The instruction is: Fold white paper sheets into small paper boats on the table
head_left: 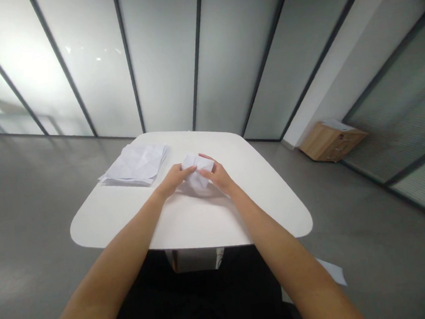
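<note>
Between my two hands is a small piece of folded white paper (198,181), creased into several angular flaps and held just over the tabletop. My left hand (176,177) grips its left side, thumb lying across the front. On the opposite side my right hand (218,175) pinches the paper, its thumb near the middle and its fingers behind the upper right edge. Both thumbs come close together at the centre of the folds. The paper's far side and most of the fingers behind it are hidden.
A stack of creased white sheets (136,164) lies on the left part of the white table (196,226). To the right, a wooden cabinet (329,140) stands by the wall. A white sheet (333,271) shows low on the right. Frosted glass panels (163,59) line the back.
</note>
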